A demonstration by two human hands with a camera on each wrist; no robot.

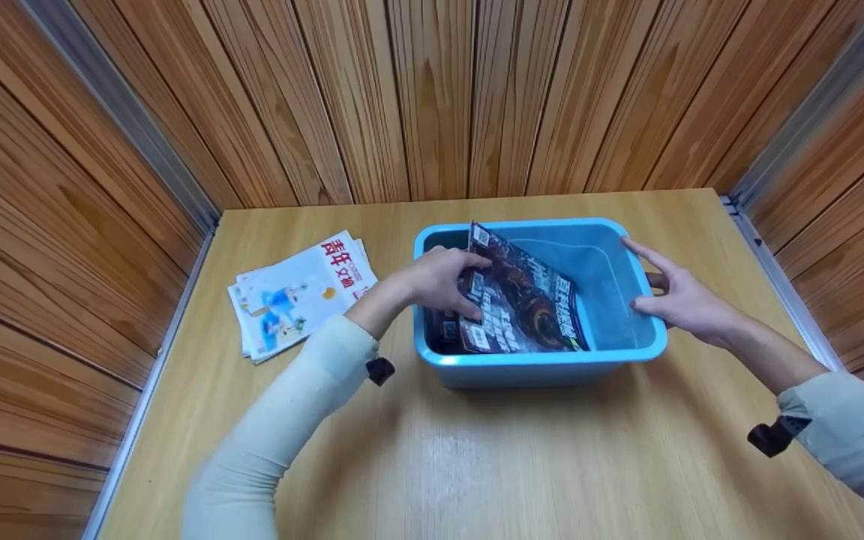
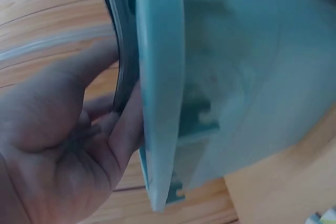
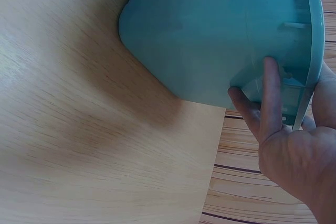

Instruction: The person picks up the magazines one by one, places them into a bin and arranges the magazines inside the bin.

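A dark magazine [image 1: 522, 300] is gripped at its upper edge by the left hand [image 1: 443, 279] and is partly lowered into the blue bin [image 1: 627, 352], leaning tilted, long axis running from the far-left rim down toward the near-right. The bin's right rim is steadied by the right hand [image 1: 683, 300], fingers straight. A stack of white magazines [image 1: 297, 296] lies outside on the table [image 1: 477, 465], judged not yet stowed.

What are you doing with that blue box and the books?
A person is working at a wooden table. Their left hand grips a dark magazine that leans tilted inside a blue plastic bin. Their right hand rests with straight fingers against the bin's right side. A small stack of light-coloured magazines lies on the table to the left of the bin.
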